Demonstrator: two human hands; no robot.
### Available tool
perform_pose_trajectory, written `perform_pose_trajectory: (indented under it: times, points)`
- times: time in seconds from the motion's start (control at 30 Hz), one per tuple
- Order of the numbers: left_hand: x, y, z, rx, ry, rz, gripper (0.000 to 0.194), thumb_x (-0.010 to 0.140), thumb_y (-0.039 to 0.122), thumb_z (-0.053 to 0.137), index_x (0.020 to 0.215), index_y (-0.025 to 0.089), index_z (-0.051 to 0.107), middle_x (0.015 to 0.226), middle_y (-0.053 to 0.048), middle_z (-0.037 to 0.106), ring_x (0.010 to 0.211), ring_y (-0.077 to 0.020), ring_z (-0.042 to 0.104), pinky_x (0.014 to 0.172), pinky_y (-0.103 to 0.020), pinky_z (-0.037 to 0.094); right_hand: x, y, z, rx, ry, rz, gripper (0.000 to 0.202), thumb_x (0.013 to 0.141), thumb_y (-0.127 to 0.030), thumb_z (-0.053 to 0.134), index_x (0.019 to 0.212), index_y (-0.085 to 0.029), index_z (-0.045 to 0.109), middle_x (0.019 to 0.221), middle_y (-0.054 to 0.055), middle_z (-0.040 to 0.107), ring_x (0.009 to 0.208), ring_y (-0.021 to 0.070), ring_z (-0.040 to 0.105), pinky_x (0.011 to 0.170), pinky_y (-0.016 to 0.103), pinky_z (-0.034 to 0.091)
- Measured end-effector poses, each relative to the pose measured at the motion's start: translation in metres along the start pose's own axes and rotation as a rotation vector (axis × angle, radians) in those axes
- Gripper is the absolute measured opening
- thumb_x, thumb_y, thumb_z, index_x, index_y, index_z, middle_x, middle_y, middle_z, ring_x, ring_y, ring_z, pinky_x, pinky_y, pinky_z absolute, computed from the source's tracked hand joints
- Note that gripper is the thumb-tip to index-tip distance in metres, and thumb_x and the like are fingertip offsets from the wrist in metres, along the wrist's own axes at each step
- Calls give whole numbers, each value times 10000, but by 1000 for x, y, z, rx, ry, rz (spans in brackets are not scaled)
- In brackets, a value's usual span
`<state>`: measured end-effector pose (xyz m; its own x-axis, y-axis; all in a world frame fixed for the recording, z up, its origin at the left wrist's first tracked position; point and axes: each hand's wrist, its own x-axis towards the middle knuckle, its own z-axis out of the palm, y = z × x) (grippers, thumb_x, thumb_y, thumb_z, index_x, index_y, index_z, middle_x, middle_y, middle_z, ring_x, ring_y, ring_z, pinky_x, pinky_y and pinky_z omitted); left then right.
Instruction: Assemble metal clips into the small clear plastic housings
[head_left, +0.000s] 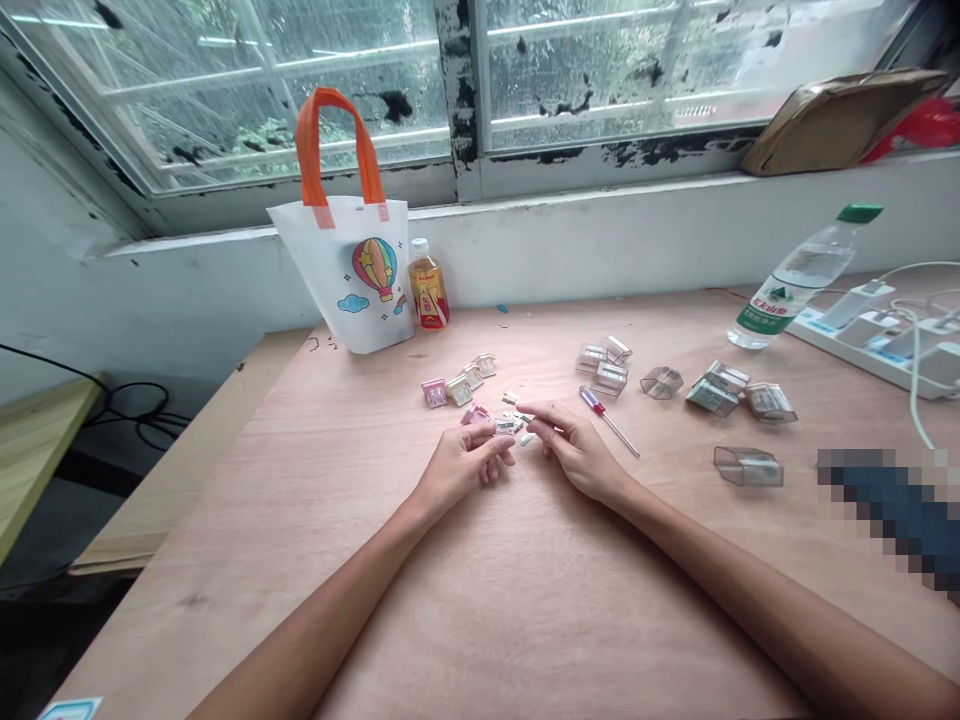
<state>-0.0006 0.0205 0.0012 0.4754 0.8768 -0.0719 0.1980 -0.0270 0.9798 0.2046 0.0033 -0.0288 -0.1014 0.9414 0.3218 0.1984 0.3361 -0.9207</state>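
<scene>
Between its thumb and fingers, my left hand [472, 455] pinches a small metal sharpener piece [505, 426]. My right hand [566, 440] is close by on the right, its fingertips near small metal pieces [528, 439] on the table; whether it grips one is too small to tell. A pink plastic part [475, 413] lies just behind my left fingers. Further back are another pink part [434, 392] and several cream ones [460, 389]. A screwdriver [609, 420] lies to the right of my right hand, with clear grey plastic cases [610, 377] behind it.
More grey cases [748, 467] are on the right of the wooden table [480, 620]. A white bag [352, 270] and an amber bottle [428, 285] stand at the back left. A tilted water bottle [802, 280] and a power strip [885, 350] are at the right.
</scene>
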Motion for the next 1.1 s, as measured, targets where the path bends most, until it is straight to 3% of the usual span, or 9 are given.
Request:
perform_pose_trajectory:
  times: [0.13, 0.27, 0.5, 0.57, 0.67, 0.77, 0.9, 1.1]
  points:
    - [1, 1, 0, 0, 2, -1, 332, 891, 471, 680, 864, 140, 694, 756, -33, 701, 533, -87, 557, 479, -194, 432, 1, -2, -2, 69, 9, 63, 284, 963, -417, 599, 1116, -226, 742, 1033, 65, 720, 853, 197, 627, 721, 317, 512]
    - [0, 3, 1, 0, 5, -4, 342, 879, 482, 686, 915, 143, 709, 753, -31, 701, 522, -89, 555, 472, -200, 426, 1, -4, -1, 170, 17, 148, 315, 923, -460, 639, 1092, -203, 704, 945, 46, 690, 668, 146, 557, 550, 270, 471]
    - [1, 1, 1, -20, 1, 2, 362, 870, 482, 702, 949, 130, 725, 764, -41, 706, 534, -91, 556, 477, -197, 424, -1, -6, 2, 283, 35, 143, 310, 883, -475, 703, 990, -198, 612, 876, 26, 694, 547, 105, 552, 510, 263, 480]
    - [1, 1, 1, -40, 3, 0, 377, 863, 476, 713, 1010, 129, 729, 769, -40, 708, 540, -92, 554, 479, -195, 420, -3, -9, 2, 304, 21, 154, 299, 898, -475, 691, 977, -205, 589, 872, 33, 711, 562, 116, 584, 507, 261, 486]
    - [-1, 4, 3, -86, 38, -7, 368, 849, 466, 733, 1006, 133, 738, 806, -44, 718, 556, -85, 550, 496, -193, 416, -5, -15, 3, 301, 38, 145, 287, 911, -485, 668, 948, -206, 608, 1033, 75, 719, 678, 137, 623, 519, 253, 500]
    - [-4, 9, 8, -163, 62, -36, 362, 834, 467, 752, 972, 131, 748, 895, -71, 744, 603, -89, 566, 538, -198, 443, -6, -20, 5, 307, 56, 148, 284, 888, -482, 690, 906, -202, 644, 1190, 81, 669, 697, 119, 584, 537, 248, 500]
    - [-7, 10, 13, -277, 88, -79, 383, 797, 451, 795, 1020, 141, 769, 963, -93, 766, 640, -102, 597, 575, -216, 476, -8, -21, 10, 368, 52, 184, 274, 853, -470, 729, 888, -205, 666, 1256, 62, 604, 605, 70, 491, 534, 255, 482]
    - [-9, 9, 17, -308, 124, -36, 360, 739, 428, 847, 971, 156, 809, 780, -44, 728, 637, -114, 607, 560, -212, 464, -11, -17, 15, 366, -14, 144, 229, 862, -443, 732, 926, -225, 704, 1275, 67, 564, 701, 98, 551, 503, 225, 469]
